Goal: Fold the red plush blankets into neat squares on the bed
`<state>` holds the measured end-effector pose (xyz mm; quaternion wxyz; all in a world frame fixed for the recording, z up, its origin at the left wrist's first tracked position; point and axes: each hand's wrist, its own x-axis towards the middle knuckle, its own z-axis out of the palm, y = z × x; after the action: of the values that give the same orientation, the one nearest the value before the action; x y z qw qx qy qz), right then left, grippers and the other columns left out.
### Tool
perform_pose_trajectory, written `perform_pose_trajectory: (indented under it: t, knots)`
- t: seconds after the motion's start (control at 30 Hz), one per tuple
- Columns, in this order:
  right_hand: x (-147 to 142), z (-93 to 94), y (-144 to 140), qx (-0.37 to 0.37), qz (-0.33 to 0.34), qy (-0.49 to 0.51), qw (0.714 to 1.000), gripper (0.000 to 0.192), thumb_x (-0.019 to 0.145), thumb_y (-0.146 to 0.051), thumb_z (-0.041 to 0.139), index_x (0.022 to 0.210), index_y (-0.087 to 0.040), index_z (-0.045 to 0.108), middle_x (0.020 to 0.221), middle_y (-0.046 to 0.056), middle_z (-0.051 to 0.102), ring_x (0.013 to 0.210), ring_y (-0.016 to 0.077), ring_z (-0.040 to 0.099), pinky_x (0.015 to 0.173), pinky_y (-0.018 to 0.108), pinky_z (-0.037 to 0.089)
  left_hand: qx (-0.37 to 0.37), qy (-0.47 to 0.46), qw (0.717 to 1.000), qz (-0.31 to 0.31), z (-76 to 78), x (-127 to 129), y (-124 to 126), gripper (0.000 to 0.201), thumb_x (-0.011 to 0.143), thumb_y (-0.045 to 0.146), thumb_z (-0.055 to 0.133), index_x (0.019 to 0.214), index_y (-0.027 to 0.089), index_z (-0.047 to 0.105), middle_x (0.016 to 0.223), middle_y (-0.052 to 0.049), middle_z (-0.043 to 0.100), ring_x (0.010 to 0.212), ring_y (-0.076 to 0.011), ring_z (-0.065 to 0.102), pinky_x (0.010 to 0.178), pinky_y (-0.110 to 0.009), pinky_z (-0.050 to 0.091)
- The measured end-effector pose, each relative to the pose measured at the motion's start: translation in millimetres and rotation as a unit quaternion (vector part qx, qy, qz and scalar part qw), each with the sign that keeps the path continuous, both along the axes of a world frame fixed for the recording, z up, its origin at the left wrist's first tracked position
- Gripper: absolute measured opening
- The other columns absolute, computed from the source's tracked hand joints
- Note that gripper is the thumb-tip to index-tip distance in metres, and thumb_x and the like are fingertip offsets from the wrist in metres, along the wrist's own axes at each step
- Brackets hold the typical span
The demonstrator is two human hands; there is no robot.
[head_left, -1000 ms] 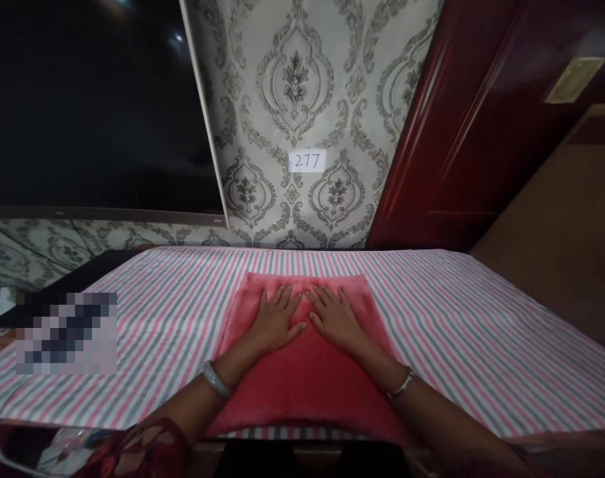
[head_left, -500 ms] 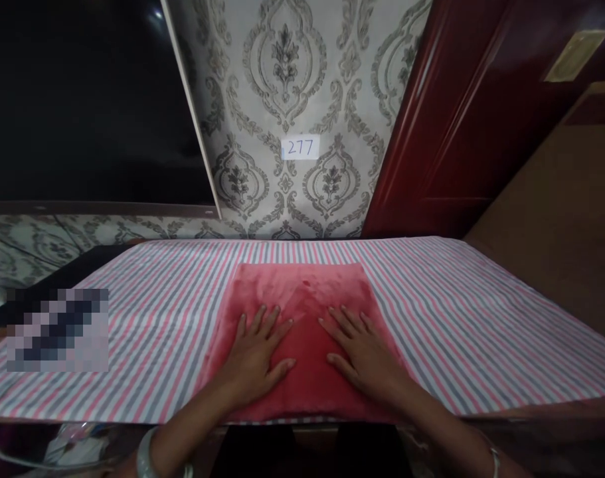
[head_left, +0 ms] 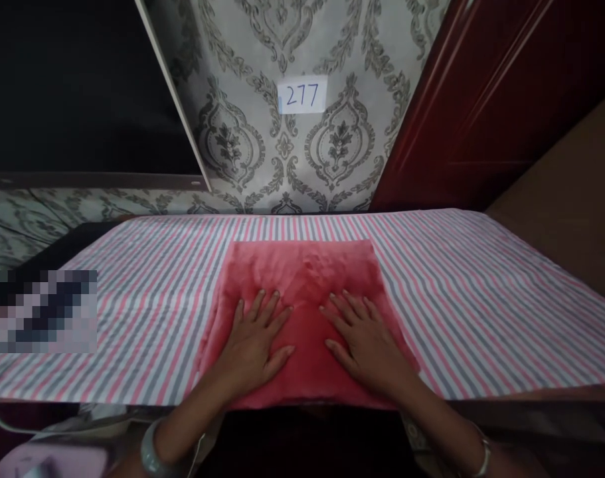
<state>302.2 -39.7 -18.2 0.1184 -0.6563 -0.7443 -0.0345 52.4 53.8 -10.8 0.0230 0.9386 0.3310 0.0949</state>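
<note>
A red plush cushion cover (head_left: 307,365), roughly square and flat, lies at the front middle of a table spread with a striped cloth (head_left: 147,299). On its left half rests my left hand (head_left: 255,342), palm down with the fingers spread. My right hand (head_left: 359,338) lies the same way on the right half, its thumb pointing inward. Between the two thumbs a strip of red fabric shows. Neither hand grips anything; both press flat on the plush, and its far part looks slightly rumpled.
A blurred-out patch (head_left: 48,312) covers something on the cloth at the left. Behind the table stand a dark television screen (head_left: 83,86) and a dark red wooden door (head_left: 461,133). A paper marked 277 (head_left: 302,95) is on the patterned wall. A white cable (head_left: 13,428) hangs at the front left.
My head view has tilted down, so the wall and paper sit higher in the picture. Both hands stay flat on the red plush, in nearly the same place.
</note>
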Motion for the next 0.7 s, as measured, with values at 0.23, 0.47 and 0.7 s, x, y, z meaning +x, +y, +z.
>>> perform_pose_trajectory:
  t: [0.23, 0.47, 0.7]
  knots:
    - [-0.6, 4.5, 2.2, 0.005, -0.005, 0.006, 1.000, 0.054, 0.099, -0.042, 0.049, 0.151, -0.028, 0.048, 0.161, 0.006, 0.041, 0.150, 0.0327, 0.032, 0.121, 0.058, 0.024, -0.022, 0.000, 1.000, 0.008, 7.0, 1.8, 4.4, 0.061, 0.098, 0.054, 0.048, 0.153, 0.028, 0.043, 0.166, -0.012, 0.030, 0.153, -0.0399, 0.023, 0.116, -0.074, 0.020]
    - [-4.4, 15.7, -24.8, 0.036, 0.013, 0.047, 0.998, 0.058, 0.100, -0.046, 0.050, 0.155, -0.032, 0.040, 0.163, 0.008, 0.037, 0.152, 0.0332, 0.028, 0.117, 0.061, 0.031, 0.014, -0.017, 1.000, 0.004, 29.6, -1.9, -23.7, 0.064, 0.099, 0.051, 0.048, 0.157, 0.028, 0.036, 0.165, -0.010, 0.033, 0.153, -0.0359, 0.026, 0.119, -0.067, 0.024]
    - [-22.2, 1.6, -47.6, 0.042, 0.053, 0.030, 0.997, 0.059, 0.096, -0.041, 0.058, 0.153, -0.035, 0.043, 0.164, 0.005, 0.036, 0.150, 0.0328, 0.030, 0.116, 0.063, 0.029, 0.131, -0.032, 0.990, -0.030, -3.0, 5.2, -54.2, 0.063, 0.094, 0.045, 0.059, 0.152, 0.028, 0.045, 0.157, -0.009, 0.047, 0.148, -0.0378, 0.033, 0.117, -0.065, 0.026]
